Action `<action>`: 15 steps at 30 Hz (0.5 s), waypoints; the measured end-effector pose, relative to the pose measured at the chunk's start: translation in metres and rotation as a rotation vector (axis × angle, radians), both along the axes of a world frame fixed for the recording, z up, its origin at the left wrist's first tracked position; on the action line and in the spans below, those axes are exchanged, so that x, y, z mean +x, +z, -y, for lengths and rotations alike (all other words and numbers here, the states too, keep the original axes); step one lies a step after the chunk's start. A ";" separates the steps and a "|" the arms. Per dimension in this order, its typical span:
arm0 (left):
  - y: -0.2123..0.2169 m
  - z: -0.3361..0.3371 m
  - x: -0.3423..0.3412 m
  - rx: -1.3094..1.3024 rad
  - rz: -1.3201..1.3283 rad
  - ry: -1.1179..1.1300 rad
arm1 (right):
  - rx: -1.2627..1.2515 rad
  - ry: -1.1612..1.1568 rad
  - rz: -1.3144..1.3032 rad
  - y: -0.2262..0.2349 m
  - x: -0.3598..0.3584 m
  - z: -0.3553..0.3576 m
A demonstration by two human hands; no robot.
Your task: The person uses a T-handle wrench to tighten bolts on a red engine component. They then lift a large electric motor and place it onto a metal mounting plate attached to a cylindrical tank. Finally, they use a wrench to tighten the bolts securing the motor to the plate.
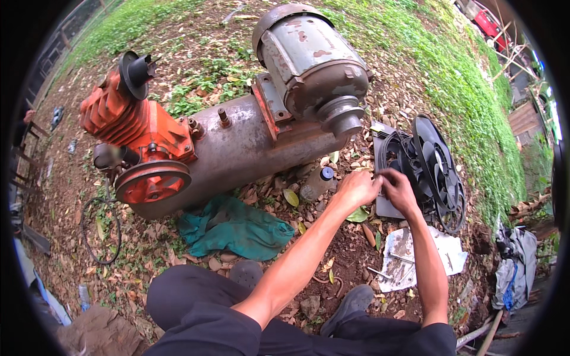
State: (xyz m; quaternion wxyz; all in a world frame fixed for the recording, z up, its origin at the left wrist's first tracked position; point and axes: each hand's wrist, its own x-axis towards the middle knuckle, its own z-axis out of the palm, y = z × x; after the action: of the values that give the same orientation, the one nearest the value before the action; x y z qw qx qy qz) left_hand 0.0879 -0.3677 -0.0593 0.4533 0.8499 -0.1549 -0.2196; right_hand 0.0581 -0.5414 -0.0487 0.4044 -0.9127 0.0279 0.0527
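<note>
My left hand (359,188) and my right hand (398,191) meet with their fingers closed, fingertips almost touching. Whatever they pinch is too small or too hidden to make out. They are over the left edge of a flat dark panel, beside black fans (438,163) with round shrouds. Just left of my left hand stands a clear, dirty bottle (314,185) with a blue cap. Below my right hand, a stained white sheet (449,249) lies on the ground with slim metal tools (380,273) on it.
Ahead lies a rusty air compressor tank (234,145) bearing a grey electric motor (314,56) and an orange pump (142,127) with a pulley wheel (153,182). A crumpled green cloth (234,230) is before it. A grey tarp-like bundle (515,267) sits at right; leaves and stones cover the soil.
</note>
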 end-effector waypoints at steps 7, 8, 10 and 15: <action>0.008 0.008 0.020 -0.680 0.066 0.470 | -0.121 -0.020 0.218 0.072 0.035 -0.060; 0.012 0.006 0.021 -0.621 -0.039 0.466 | -0.108 -0.005 0.186 0.079 0.039 -0.062; 0.005 0.006 0.029 -0.720 -0.080 0.481 | -0.097 -0.004 0.102 0.082 0.050 -0.067; -0.026 -0.011 0.054 -0.783 -0.063 0.540 | 0.003 -0.054 0.153 0.066 0.047 -0.090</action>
State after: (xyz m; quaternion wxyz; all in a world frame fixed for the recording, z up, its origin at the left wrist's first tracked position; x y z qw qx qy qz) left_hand 0.1421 -0.3562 -0.0852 0.7847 0.6181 0.0143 -0.0449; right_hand 0.1055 -0.4510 0.0170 0.4081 -0.9123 0.0215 -0.0282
